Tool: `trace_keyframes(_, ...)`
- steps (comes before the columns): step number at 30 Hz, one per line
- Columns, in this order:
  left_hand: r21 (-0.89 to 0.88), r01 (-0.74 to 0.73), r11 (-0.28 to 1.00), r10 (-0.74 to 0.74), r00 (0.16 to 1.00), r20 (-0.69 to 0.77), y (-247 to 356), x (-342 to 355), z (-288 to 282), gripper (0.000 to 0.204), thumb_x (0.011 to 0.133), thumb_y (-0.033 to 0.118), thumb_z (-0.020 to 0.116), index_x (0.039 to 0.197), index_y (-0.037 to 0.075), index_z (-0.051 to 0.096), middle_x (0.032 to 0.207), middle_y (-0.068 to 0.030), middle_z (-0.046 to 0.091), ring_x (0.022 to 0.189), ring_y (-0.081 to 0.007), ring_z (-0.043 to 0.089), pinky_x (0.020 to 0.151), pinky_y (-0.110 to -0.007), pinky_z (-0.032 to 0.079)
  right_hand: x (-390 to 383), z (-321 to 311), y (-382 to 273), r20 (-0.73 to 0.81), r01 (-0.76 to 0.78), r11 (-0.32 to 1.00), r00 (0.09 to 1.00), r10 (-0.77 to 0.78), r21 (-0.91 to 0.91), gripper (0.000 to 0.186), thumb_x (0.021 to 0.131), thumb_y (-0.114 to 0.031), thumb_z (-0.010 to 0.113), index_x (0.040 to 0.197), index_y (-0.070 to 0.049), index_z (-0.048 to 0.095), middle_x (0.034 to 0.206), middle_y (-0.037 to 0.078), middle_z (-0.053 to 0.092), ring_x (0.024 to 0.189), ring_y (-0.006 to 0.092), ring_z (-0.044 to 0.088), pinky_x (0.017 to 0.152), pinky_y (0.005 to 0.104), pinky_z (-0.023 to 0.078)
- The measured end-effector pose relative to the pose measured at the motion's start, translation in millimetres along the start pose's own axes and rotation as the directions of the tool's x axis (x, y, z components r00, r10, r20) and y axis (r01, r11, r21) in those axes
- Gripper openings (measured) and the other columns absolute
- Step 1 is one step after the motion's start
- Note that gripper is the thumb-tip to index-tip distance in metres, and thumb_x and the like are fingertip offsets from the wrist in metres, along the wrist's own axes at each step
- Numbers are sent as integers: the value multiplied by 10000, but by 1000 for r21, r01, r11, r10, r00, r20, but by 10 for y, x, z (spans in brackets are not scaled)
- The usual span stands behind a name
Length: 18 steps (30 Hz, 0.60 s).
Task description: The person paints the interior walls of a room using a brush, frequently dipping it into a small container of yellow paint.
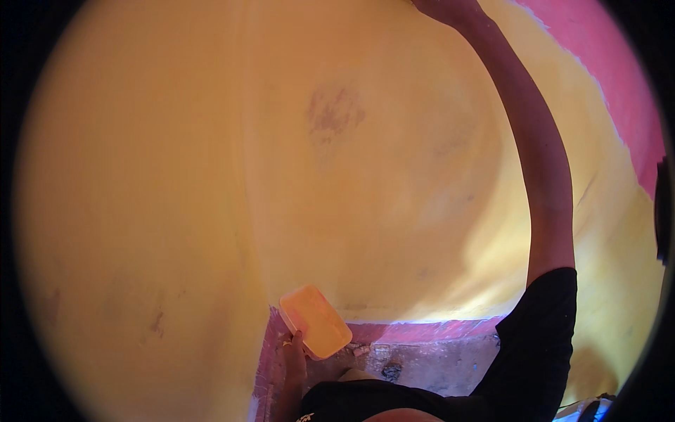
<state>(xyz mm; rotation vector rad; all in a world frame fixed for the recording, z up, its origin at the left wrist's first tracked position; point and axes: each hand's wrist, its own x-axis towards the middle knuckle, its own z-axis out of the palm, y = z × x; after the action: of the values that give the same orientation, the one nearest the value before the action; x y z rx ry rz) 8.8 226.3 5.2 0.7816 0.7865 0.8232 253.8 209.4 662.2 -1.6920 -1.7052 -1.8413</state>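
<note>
My left hand point(294, 355) is low, near the corner of the walls, gripping a shallow orange plastic tub point(318, 323) by its near left edge. The thumb lies over the rim, and the tub is tilted so that its inside faces me. Stretched far up along the yellow wall point(380, 211), my right arm ends in my right hand point(450, 10) at the top edge of the picture. Its fingers are cut off there, so whatever they hold or touch is hidden. A dark smudged patch point(334, 112) marks the wall to the left of that arm.
Pink paint point(612, 77) covers the wall at the upper right. A pink skirting band point(436, 329) borders the stained floor point(443, 366), where a dark crumpled thing point(391, 371) and small debris lie. Something dark point(662, 211) stands at the right rim.
</note>
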Motion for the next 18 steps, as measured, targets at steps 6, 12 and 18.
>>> trace_keyframes(6, -44, -24, 999, 25, 999, 22, -308, 179, -350, 291, 941, 237, 554, 1140, 35, 491, 987, -58, 555, 857, -137, 577, 676, -260, 499, -1067, 915, -716, 90, 91, 952, 988, -122, 294, 482, 766, -205, 658, 1244, -222, 600, 984, 52, 694, 874, 256, 665, 732, 378, 539)
trace_keyframes(12, -78, -153, 985, 159, 984, 76, -5, -46, -86, 294, 949, 234, 533, 1164, 35, 513, 1010, -61, 583, 854, -141, 599, 664, -239, 497, -2800, 1550, -1899, 395, 239, 912, 843, -365, 333, 463, 824, -146, 570, 1283, -125, 522, 1070, 80, 647, 915, 264, 658, 643, 388, 562)
trace_keyframes(18, -65, -109, 992, 114, 990, 77, 68, -145, -208, 354, 947, 285, 533, 1194, 32, 508, 1026, -71, 597, 868, -139, 614, 642, -249, 512, -2515, 1496, -1729, 452, 54, 909, 855, -257, 414, 396, 831, -158, 577, 1227, -173, 583, 1050, 77, 650, 936, 264, 646, 720, 401, 551)
